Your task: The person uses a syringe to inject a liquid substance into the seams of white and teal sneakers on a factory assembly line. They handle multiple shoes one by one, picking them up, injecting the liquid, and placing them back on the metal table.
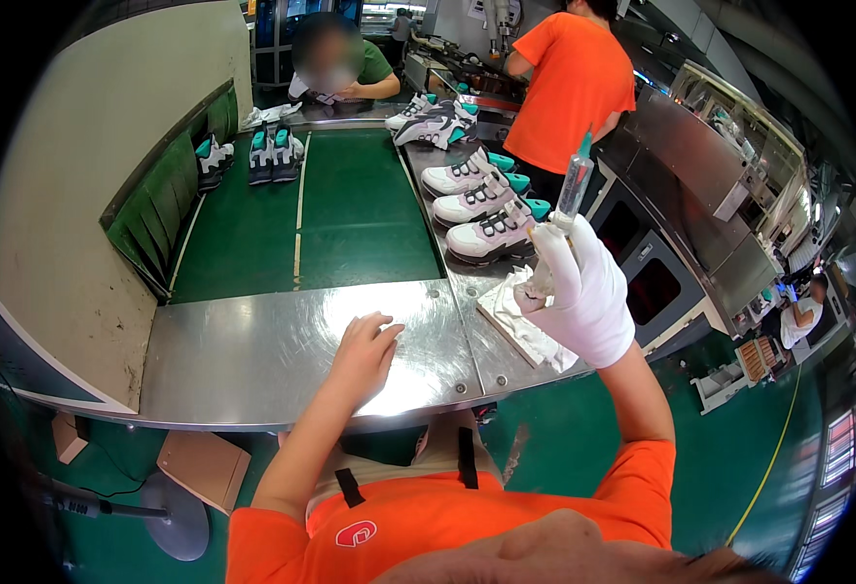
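Apparently by its lower end, a clear, teal-tipped syringe (573, 187) was clamped in the fingers of a gloved right hand (588, 297), tip upward, raised near the tabletop's (243, 350) right edge. The bare left hand (364, 355), empty, had its fingers loosely apart by the front edge; contact was unclear. A loosened grip could have dropped the syringe onto the nearest shoe (491, 234) or off that right edge. Squeezing too hard could have marked the shoe's pale upper; a low forearm could have dragged the white cloth (547, 348) off the front-right corner.
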`<state>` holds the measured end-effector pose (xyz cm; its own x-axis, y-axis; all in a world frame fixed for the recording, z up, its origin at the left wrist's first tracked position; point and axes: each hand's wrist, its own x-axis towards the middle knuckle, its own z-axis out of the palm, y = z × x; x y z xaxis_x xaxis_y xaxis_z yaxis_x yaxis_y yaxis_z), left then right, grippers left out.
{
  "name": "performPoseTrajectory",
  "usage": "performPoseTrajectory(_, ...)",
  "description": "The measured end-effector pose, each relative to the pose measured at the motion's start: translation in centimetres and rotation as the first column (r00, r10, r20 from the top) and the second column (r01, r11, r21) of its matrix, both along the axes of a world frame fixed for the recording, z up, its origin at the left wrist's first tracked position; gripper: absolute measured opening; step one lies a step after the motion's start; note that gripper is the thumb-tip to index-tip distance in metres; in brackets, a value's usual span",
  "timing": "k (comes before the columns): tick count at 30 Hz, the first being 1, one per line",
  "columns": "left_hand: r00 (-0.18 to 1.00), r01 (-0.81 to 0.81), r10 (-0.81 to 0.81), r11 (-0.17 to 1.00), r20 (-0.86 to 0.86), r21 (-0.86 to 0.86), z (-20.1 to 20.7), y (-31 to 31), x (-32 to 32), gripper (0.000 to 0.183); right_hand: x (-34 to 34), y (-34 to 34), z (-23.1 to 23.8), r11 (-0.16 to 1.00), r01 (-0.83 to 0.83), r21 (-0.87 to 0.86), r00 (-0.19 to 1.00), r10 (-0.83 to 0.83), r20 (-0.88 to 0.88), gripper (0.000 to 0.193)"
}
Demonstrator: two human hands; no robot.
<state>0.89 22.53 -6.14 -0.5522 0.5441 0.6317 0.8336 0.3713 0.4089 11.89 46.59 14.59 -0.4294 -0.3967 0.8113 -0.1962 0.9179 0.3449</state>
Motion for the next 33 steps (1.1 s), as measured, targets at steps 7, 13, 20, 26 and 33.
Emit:
performPoseTrajectory(7, 1.000, 0.009, -0.008, 1.000, 0.003, -0.005, 0.1, 0.0, 0.0, 0.024, 0.3, -0.1, 0.0, 1.000, -0.013, -0.006, 1.000, 0.013, 0.004, 0.060)
performPoseTrajectory(13, 1.000, 0.005, -0.005, 1.000, 0.011, -0.012, -0.2, 0.0, 0.0, 0.024, 0.3, 0.1, -0.3, 1.000, -0.024, -0.012, 1.000, 0.024, 0.009, 0.064)
performPoseTrajectory(20, 1.000, 0.004, -0.004, 1.000, 0.007, -0.001, -0.3, 0.0, 0.0, 0.022, 0.5, 0.1, -0.3, 0.999, -0.028, -0.025, 0.999, 0.028, 0.015, 0.065)
performPoseTrajectory(26, 1.000, 0.007, -0.007, 1.000, -0.003, 0.008, -0.2, 0.1, 0.0, 0.021, 0.7, 0.7, -0.9, 0.998, 0.005, -0.058, 0.999, -0.002, 0.054, 0.069)
performPoseTrajectory(33, 1.000, 0.021, -0.021, 1.000, 0.007, 0.020, -0.1, 0.4, -0.1, 0.019, 2.0, 3.0, -4.6, 0.941, 0.008, -0.337, 0.957, 0.090, 0.276, 0.079)
